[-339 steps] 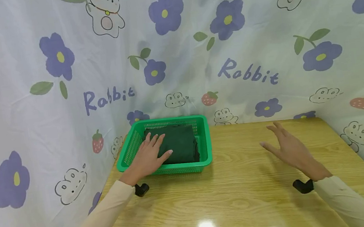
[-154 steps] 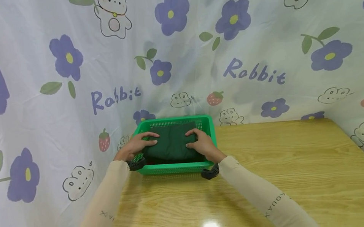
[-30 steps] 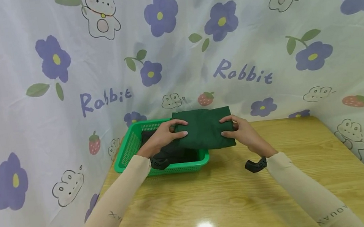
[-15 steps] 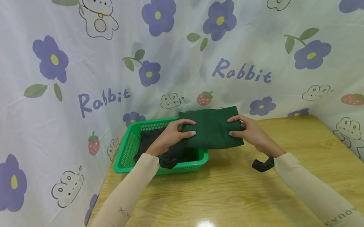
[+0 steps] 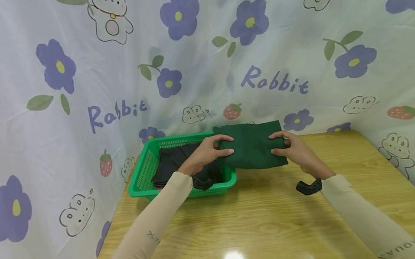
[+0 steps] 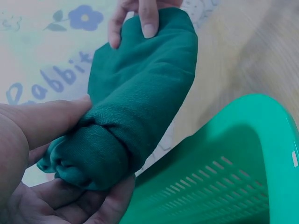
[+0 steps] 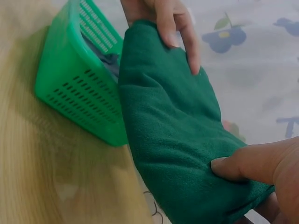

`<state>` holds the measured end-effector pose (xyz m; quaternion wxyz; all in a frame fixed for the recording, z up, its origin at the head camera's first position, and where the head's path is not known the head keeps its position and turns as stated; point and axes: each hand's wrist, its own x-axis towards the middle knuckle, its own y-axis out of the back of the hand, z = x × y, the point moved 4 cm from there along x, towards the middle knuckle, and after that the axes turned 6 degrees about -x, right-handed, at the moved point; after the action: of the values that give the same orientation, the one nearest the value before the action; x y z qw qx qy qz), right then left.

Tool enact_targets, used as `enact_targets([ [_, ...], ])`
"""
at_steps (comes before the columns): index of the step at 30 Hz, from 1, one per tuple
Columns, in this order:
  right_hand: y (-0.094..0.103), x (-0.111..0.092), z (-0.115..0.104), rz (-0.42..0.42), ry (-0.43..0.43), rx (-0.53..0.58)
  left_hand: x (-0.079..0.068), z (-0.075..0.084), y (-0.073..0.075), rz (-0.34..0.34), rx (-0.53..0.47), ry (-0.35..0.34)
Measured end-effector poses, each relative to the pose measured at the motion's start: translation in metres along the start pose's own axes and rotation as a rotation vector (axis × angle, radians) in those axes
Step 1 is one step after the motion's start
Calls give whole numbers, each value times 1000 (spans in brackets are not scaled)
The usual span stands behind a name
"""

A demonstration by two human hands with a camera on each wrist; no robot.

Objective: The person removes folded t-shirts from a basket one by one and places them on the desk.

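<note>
Both hands hold a folded dark green cloth garment (image 5: 253, 147) in the air, just right of the green basket's (image 5: 230, 179) right rim. My left hand (image 5: 210, 150) grips its left end; the left wrist view shows the thumb on top and fingers curled beneath the rolled edge of the garment (image 6: 140, 98). At the other end, my right hand (image 5: 297, 152) pinches it, thumb on top in the right wrist view, fingers mostly hidden under the garment (image 7: 173, 121). Dark folded cloth (image 5: 172, 162) lies inside the basket, partly covered by my left arm, with a bit of red (image 5: 159, 188) at its lower edge.
The basket stands at the back left of a wooden table (image 5: 267, 226). A patterned curtain (image 5: 198, 60) with flowers and rabbits closes off the back and sides, close behind the basket and garment.
Earlier the garment lay in the basket; both hands took hold of it and lifted it out, uncovering dark cloth. Over the last second hands and garment have shifted right, past the basket's rim.
</note>
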<state>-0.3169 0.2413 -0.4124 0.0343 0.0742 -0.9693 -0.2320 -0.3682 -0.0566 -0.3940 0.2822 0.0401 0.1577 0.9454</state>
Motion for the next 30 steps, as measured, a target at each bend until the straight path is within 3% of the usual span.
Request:
enact_targets([
  [13, 18, -5, 18, 22, 3, 10, 18, 5, -25, -35, 2, 7],
  [30, 26, 0, 45, 33, -54, -4, 43, 1, -51, -26, 114, 28],
])
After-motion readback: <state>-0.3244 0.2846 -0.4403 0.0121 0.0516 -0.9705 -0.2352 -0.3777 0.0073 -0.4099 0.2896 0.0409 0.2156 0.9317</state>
